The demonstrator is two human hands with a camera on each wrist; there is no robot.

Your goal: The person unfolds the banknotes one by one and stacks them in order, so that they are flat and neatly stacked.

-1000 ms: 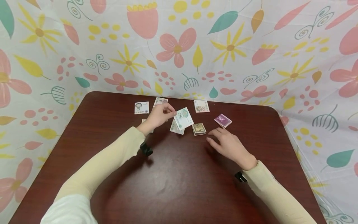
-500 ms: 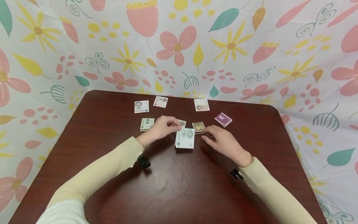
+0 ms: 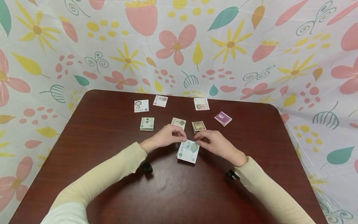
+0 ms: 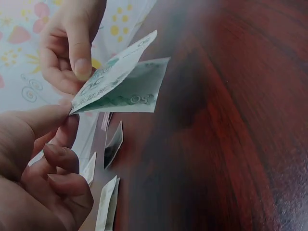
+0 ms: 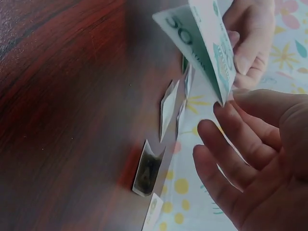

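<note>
In the head view, the left hand (image 3: 169, 136) and the right hand (image 3: 218, 143) meet over the worktop (image 3: 156, 193), each with thumb and fingers pinching a top corner of a folded green note (image 3: 188, 152) marked 50, which hangs between them and slants toward the person. Just beyond the left fingers lies a note marked 1 (image 3: 178, 123), its near part hidden by that hand; just beyond the right fingers is a folded brown note (image 3: 199, 126). Farther out and to the right of the right fingers sits a purple note (image 3: 223, 118), with a pale note with brown print (image 3: 201, 104) well beyond them. Out to the left of the left fingers is a green-printed note marked 2 (image 3: 147, 123); beyond it are a note marked 10 (image 3: 141, 105) and a note marked 5 (image 3: 160, 100). In the left wrist view, the green note's two leaves spread apart ahead of the left thumb, its other fingers curled loosely beneath, and the right hand grips the far side. In the right wrist view, the note's corner sits between right thumb and forefinger, the remaining fingers spread below; folded notes stand blurred past them.
</note>
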